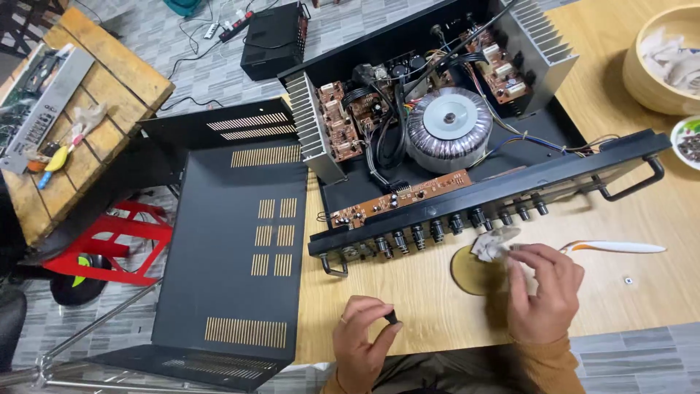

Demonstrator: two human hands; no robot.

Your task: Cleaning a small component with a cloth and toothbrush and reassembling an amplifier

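A small black knob (391, 317) was pinched between the thumb and fingertips of the left hand (362, 343), which was raised over the near edge of the wooden table (437, 306). The knob sat at the upper right of that hand, clear of the tabletop and well short of the amplifier's front panel (510, 191). The fingers of that hand were curled together around the knob.

A crumpled white tissue (494, 243) was held at the fingertips of the right hand (541, 294), whose fingers were closed upon it. The tissue lay just above that hand, over the far rim of a round wooden disc (472, 271) that rested flat on the table, and just beneath the row of bare control shafts (437, 230) projecting from the front panel. The two hands were kept apart, the knob being well to the left of the tissue.

A white tool with an orange neck (616, 247) was laid on the table to the right of the right hand, near but not touching it. The opened amplifier chassis (437, 109), with its large ring transformer (448, 128), was set behind the front panel. The removed black cover (233, 241) was laid to the left, overhanging the table edge.
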